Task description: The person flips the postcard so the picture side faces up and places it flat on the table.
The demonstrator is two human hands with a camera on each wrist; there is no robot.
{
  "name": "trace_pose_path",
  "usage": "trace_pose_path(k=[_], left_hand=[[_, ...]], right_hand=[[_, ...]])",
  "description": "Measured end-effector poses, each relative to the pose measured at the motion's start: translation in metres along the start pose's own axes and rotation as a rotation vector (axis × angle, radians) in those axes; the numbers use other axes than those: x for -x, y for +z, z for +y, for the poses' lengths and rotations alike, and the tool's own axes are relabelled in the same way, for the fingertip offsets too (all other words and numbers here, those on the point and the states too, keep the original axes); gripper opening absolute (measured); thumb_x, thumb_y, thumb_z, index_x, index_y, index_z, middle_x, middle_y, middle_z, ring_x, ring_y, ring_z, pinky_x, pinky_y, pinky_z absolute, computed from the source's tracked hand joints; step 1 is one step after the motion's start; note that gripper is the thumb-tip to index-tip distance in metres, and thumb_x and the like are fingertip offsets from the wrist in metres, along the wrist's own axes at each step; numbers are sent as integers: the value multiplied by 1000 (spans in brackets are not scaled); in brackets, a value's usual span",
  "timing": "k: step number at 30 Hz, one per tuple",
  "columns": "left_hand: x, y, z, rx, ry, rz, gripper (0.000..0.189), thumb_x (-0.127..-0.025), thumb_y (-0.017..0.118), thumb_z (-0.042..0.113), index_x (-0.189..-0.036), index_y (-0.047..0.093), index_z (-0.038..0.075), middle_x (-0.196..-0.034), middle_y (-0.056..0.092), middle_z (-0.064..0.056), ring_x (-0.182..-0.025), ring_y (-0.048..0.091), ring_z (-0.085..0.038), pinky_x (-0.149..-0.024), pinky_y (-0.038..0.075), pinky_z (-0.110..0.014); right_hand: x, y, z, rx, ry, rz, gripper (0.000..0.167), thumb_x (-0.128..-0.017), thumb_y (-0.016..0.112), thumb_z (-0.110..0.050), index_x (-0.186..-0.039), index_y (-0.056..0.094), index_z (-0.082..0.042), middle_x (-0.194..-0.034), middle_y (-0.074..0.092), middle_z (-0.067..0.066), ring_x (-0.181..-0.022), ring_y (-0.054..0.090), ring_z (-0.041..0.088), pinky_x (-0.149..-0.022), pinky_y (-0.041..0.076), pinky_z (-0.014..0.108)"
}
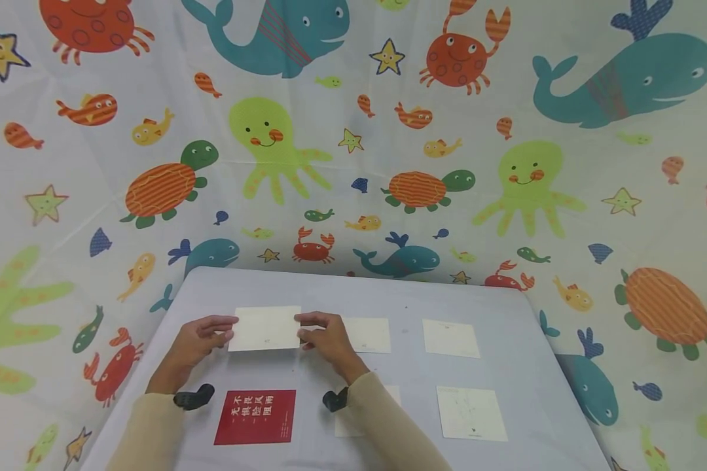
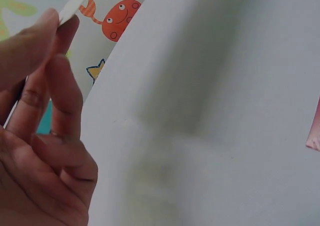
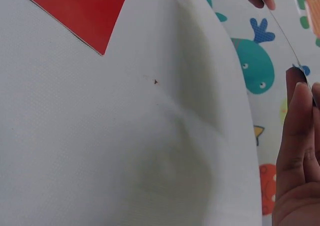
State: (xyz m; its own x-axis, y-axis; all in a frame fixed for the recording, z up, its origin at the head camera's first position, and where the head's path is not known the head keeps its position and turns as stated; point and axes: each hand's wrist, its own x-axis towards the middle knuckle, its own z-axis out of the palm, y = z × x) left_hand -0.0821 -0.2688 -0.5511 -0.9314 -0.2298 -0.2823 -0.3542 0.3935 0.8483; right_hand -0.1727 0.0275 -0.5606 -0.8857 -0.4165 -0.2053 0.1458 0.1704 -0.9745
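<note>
Between my two hands a white card [image 1: 265, 328] is held up off the table, with faint small print near its lower edge. The left hand [image 1: 191, 343] pinches its left edge between thumb and fingers. At the opposite edge, my right hand [image 1: 330, 343] pinches it the same way. Both wrist views show the card edge-on, as a pale strip [image 2: 75, 6] by the left fingers and a thin line [image 3: 285, 31] between the hands. Nearer me lies a red card [image 1: 256, 418] with white Chinese characters. The card's shadow falls on the table below.
White cards lie to the right on the white-covered table [image 1: 406, 373]: one [image 1: 371, 335] beside my right hand, another [image 1: 451, 338] further right, a third [image 1: 471, 413] in front of that. My right forearm partly covers one more card [image 1: 349, 425]. A sea-animal curtain [image 1: 353, 144] hangs behind.
</note>
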Motion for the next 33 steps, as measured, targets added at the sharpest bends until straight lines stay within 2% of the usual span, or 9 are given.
trace_pose_path(k=[10,17,22,33], left_hand=[[4,-7,-2,45,26,-26,74,-92,77,58,-149,61,13,-147,66,-12,-110,66,-13,-94,49,-38],[6,-10,1,150,49,-53,69,-94,78,51,-148,62,12,-132,74,12,-103,69,-11,-88,50,-34],[8,-12,3,178,69,-67,68,-95,77,47,-150,60,11,-126,74,22,-103,71,-10,-87,51,-33],[8,-10,4,241,81,-54,63,-96,78,45,-148,62,13,-120,75,26,-100,73,-11,-87,52,-32]], right_hand=[[1,-6,-2,-37,-23,-54,31,-97,77,-10,-122,79,-27,-123,75,-4,-91,79,17,-80,64,31],[2,-9,-2,-79,-33,-69,33,-96,77,-9,-124,79,-28,-125,74,-3,-93,79,19,-82,64,32],[3,-12,-2,-102,-43,-90,34,-97,76,-9,-124,78,-29,-126,74,-3,-95,79,20,-83,64,32],[2,-14,-2,-130,-86,-111,33,-98,75,-10,-128,77,-24,-128,74,1,-94,78,18,-81,63,30]])
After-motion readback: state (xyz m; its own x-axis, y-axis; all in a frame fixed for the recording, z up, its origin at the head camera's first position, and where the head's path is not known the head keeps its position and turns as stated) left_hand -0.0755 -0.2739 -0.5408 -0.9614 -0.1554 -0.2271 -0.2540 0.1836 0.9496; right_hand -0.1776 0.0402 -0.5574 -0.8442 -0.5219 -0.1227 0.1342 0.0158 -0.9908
